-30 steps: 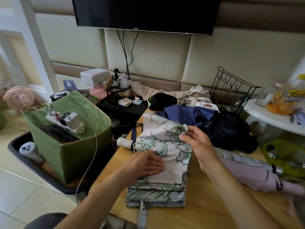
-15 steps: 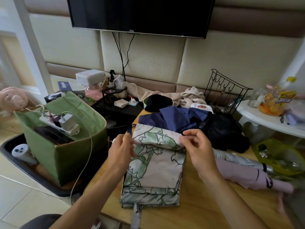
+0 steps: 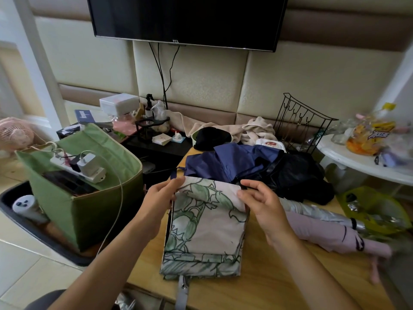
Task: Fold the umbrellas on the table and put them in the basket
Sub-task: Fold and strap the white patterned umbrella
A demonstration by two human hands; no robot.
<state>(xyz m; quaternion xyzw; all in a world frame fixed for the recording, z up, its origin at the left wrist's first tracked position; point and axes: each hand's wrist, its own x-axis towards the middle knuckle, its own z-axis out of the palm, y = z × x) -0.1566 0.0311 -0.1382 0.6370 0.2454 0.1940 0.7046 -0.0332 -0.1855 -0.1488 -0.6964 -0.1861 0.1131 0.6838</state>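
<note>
The leaf-print umbrella is laid flat near the front edge of the wooden bench, its canopy panels stacked in layers and its strap hanging over the bench edge. The far edge of the canopy is pinched at the left corner by the left hand, and at the right corner by the right hand, thumb and fingers curled onto the cloth; a rolled fold is formed between the two grips. The folding of this umbrella is judged to be in progress: the panels are aligned, but the canopy is not yet rolled tight and the strap is not yet fastened. A blue umbrella and a black umbrella are seen loose and crumpled at the back of the bench, touching each other, and a pink umbrella with silver lining is seen collapsed but unwrapped along the right side. The green basket is placed on the floor just beside the left end of the bench; a power strip and a dark device are carried in it, and no umbrella is visible inside. The task is therefore judged to be at an early stage: four umbrellas remain to be finished and transferred.
</note>
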